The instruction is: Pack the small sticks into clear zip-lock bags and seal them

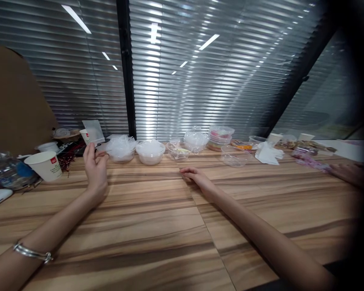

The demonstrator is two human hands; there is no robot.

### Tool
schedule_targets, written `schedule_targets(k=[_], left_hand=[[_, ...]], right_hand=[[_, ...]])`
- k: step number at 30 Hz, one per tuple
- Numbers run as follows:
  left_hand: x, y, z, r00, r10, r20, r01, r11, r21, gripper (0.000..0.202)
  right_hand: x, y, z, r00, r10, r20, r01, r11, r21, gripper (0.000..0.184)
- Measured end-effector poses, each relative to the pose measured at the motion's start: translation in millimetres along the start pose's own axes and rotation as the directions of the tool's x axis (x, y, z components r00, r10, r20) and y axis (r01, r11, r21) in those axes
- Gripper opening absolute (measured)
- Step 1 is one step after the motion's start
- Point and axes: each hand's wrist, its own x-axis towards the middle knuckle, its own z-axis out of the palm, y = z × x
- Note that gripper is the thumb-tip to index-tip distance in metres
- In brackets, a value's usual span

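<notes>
My left hand [95,167] is raised a little above the wooden table [157,226], palm turned inward and fingers pointing up and slightly apart, with nothing in it. It is near a clear bowl stuffed with plastic wrap [121,148] and a small clear lid [93,130] behind it. My right hand [197,177] lies on the table at the centre, fingers stretched left and holding nothing, just in front of another clear bowl [178,150]. A metal bracelet [33,252] is on my left wrist.
A row of clear bowls [151,152] and stacked containers [220,137] lines the far edge below the window blinds. A paper cup [45,165] and plastic bottle [6,169] stand at the left. Tissues [268,153] lie right of centre. Another person's hand [348,173] rests at far right.
</notes>
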Motion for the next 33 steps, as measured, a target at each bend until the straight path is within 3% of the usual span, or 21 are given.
schedule_targets(k=[2, 3, 6, 8, 9, 10, 12, 14, 16, 18, 21, 25, 30, 33], left_hand=[[-10, 5, 5.8, 0.969, 0.249, 0.011, -0.248, 0.963, 0.106, 0.048], [-16, 8, 9.5, 0.952, 0.301, 0.061, -0.307, 0.941, 0.139, 0.042], [-39, 12, 20.5, 0.936, 0.301, 0.181, -0.330, 0.929, 0.164, 0.026], [-53, 13, 25.2, 0.937, 0.221, 0.269, -0.266, 0.953, 0.145, 0.013], [-59, 13, 26.4, 0.914, 0.181, 0.363, -0.246, 0.959, 0.142, 0.008], [-64, 13, 27.0, 0.861, 0.153, 0.486, -0.253, 0.956, 0.147, 0.007], [-73, 12, 26.7, 0.704, 0.146, 0.695, -0.334, 0.931, 0.143, 0.011], [-81, 10, 25.5, 0.553, 0.171, 0.816, -0.449, 0.886, 0.119, 0.017], [-87, 9, 24.2, 0.450, 0.196, 0.871, -0.546, 0.833, 0.095, 0.021], [-93, 8, 23.0, 0.386, 0.202, 0.900, -0.606, 0.791, 0.082, 0.023], [-98, 6, 21.8, 0.347, 0.206, 0.915, -0.636, 0.769, 0.068, 0.024], [-104, 4, 22.3, 0.326, 0.239, 0.915, -0.624, 0.781, 0.018, 0.027], [-107, 2, 22.9, 0.393, 0.295, 0.871, -0.613, 0.790, 0.009, 0.033], [-107, 2, 20.8, 0.382, 0.291, 0.877, -0.623, 0.782, 0.012, 0.030]], right_hand=[[-1, -1, 3, 0.999, -0.031, -0.014, 0.031, 0.999, -0.030, 0.026], [-1, -1, 6, 0.999, -0.046, -0.022, 0.045, 0.998, -0.048, 0.026], [-4, -4, 16, 0.996, -0.087, 0.002, 0.087, 0.996, -0.030, 0.027], [-9, -7, 24, 0.990, -0.121, 0.069, 0.115, 0.990, 0.075, 0.032], [-13, -10, 29, 0.984, -0.139, 0.107, 0.123, 0.982, 0.140, 0.037], [-17, -13, 33, 0.979, -0.154, 0.137, 0.127, 0.974, 0.189, 0.042], [-29, -21, 42, 0.961, -0.174, 0.216, 0.128, 0.969, 0.210, 0.048], [-43, -29, 49, 0.934, -0.201, 0.297, 0.164, 0.976, 0.144, 0.048], [-54, -36, 55, 0.898, -0.239, 0.370, 0.239, 0.970, 0.048, 0.042], [-61, -40, 59, 0.863, -0.280, 0.421, 0.316, 0.949, -0.016, 0.037], [-64, -40, 64, 0.837, -0.300, 0.458, 0.358, 0.933, -0.043, 0.034], [-60, -32, 66, 0.843, -0.322, 0.432, 0.361, 0.933, -0.009, 0.034], [-57, -25, 67, 0.824, -0.351, 0.445, 0.366, 0.929, 0.055, 0.037], [-58, -25, 68, 0.819, -0.370, 0.438, 0.402, 0.915, 0.022, 0.039]])
